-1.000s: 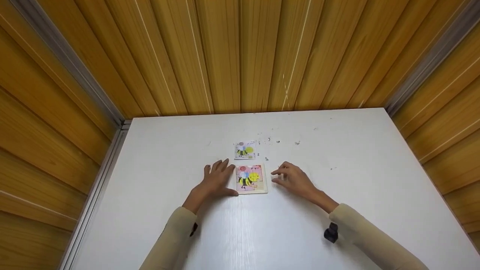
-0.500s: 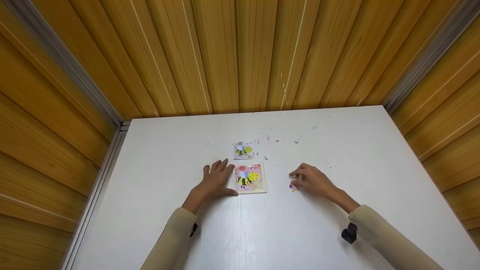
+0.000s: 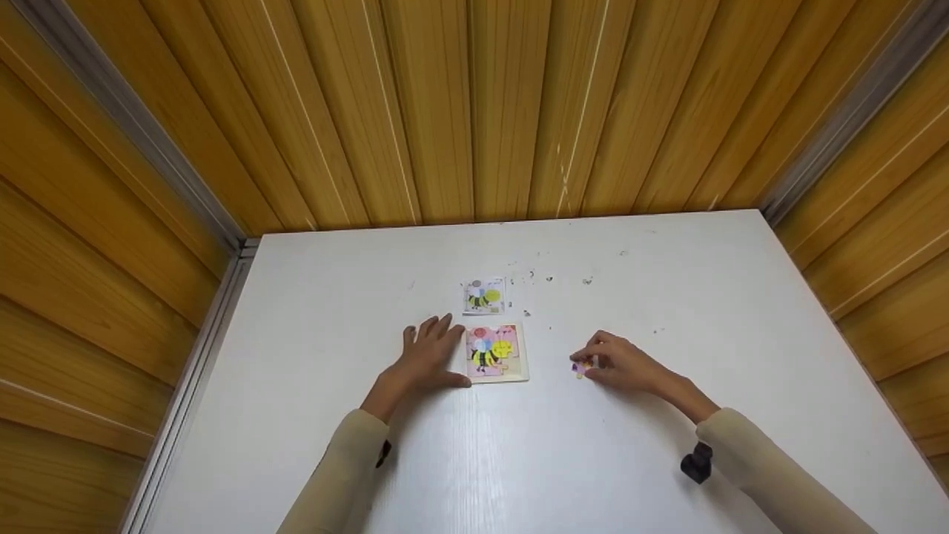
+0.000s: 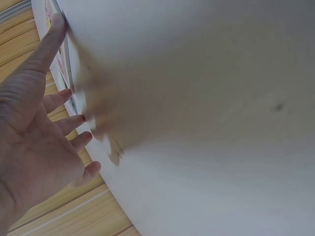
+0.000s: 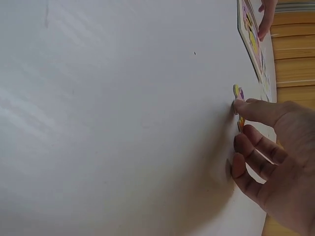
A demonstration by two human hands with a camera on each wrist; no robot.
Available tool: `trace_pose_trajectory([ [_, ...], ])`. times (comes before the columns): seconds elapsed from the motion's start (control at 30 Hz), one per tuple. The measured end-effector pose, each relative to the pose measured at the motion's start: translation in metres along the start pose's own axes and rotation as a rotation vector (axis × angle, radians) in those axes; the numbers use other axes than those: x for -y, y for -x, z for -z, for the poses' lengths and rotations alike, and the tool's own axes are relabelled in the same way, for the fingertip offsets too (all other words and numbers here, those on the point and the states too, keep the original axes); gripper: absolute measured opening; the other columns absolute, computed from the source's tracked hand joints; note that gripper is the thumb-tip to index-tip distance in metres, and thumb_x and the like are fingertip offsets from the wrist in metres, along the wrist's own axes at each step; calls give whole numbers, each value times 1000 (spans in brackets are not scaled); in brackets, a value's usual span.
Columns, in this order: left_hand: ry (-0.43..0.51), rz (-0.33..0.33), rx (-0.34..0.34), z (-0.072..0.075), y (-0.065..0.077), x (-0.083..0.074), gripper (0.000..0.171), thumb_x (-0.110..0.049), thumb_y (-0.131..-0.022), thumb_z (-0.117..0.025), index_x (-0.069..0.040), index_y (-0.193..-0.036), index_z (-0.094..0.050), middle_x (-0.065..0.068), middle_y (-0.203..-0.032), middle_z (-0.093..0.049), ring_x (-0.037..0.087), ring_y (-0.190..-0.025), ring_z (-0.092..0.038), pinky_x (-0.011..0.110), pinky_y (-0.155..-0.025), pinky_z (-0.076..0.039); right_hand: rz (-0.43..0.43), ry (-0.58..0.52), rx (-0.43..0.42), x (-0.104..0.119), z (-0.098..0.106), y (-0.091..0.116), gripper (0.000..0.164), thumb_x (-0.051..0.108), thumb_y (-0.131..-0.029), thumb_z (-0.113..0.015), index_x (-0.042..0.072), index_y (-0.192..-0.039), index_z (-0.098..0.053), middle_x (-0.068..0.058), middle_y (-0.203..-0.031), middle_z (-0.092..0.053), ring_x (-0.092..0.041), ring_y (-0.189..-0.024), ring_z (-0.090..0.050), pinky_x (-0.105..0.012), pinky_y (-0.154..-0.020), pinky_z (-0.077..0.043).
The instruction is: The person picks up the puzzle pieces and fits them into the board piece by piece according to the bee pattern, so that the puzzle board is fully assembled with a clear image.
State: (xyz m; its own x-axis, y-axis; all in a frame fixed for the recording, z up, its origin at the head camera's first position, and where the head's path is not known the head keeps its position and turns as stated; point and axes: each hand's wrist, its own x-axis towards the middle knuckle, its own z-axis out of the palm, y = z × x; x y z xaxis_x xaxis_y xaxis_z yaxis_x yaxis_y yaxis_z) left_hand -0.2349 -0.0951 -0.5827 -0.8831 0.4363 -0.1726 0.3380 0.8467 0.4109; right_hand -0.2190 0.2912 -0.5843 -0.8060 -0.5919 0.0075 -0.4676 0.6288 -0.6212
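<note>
A square wooden puzzle board [image 3: 523,356] lies on the white table, with a bee picture in it and a bare wood patch at its lower right. My left hand [image 3: 425,362] is spread along the board's left side; thumb and forefinger touch its edge. Right of the board, my right hand [image 3: 621,365] pinches a small pink, purple and yellow puzzle piece [image 3: 579,368] at the table surface. In the right wrist view the thumb presses the piece [image 5: 239,93] and the other fingers curl beside it, partly hiding it.
A printed card [image 3: 483,297] with the same bee picture lies just beyond the board. Dark specks and worn marks [image 3: 549,279] dot the white table [image 3: 334,297] at the back. Yellow wood-look panels [image 3: 445,111] enclose the back and sides.
My right hand has moved right, away from the board, and down to the puzzle piece, where thumb and fingers now take hold. The left hand stays at the board.
</note>
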Motion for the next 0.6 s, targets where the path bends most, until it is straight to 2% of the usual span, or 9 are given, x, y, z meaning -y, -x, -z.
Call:
trace_pose_trajectory([
  [0.2, 2, 12, -4, -1, -1, -1, 101, -54, -77, -85, -14, -157, -38, 16, -170, -23, 42, -156, -19, 70, -121, -12, -109, 122, -134, 3, -6, -5, 26, 22, -90, -78, 8, -111, -75, -5, -96, -67, -8, -77, -52, -22, -66, -42],
  [0.27, 2, 14, -6, 0, -1, -1, 101, -54, -77, -84, -15, -157, -38, 16, -170, -23, 42, -156, -18, 70, -121, -12, -117, 119, -156, 2, -4, -6, 25, 23, -92, -77, 7, -111, -74, -5, -96, -67, -9, -77, -53, -22, -65, -43],
  [0.4, 8, 14, -6, -2, 0, -1, 101, -54, -77, -85, -14, -157, -38, 16, -170, -23, 42, -156, -18, 70, -121, -11, -13, 48, -94, -2, 3, -8, 23, 4, -93, -70, 2, -115, -73, -11, -104, -66, -20, -85, -57, -24, -71, -46],
  [0.5, 3, 7, -8, -2, 0, 0, 101, -54, -76, -85, -13, -156, -39, 17, -169, -24, 43, -155, -19, 70, -119, -13, 65, 19, -12, -5, 6, -8, 36, -13, -87, -62, 0, -118, -73, -15, -112, -64, -27, -95, -57, -26, -75, -44],
  [0.6, -9, 0, -8, -3, -1, 1, 101, -54, -77, -85, -13, -156, -39, 18, -169, -24, 43, -155, -20, 70, -118, -14, 91, 31, 14, -6, 6, -8, 42, -18, -83, -57, 0, -117, -74, -16, -114, -64, -29, -99, -55, -27, -76, -42],
])
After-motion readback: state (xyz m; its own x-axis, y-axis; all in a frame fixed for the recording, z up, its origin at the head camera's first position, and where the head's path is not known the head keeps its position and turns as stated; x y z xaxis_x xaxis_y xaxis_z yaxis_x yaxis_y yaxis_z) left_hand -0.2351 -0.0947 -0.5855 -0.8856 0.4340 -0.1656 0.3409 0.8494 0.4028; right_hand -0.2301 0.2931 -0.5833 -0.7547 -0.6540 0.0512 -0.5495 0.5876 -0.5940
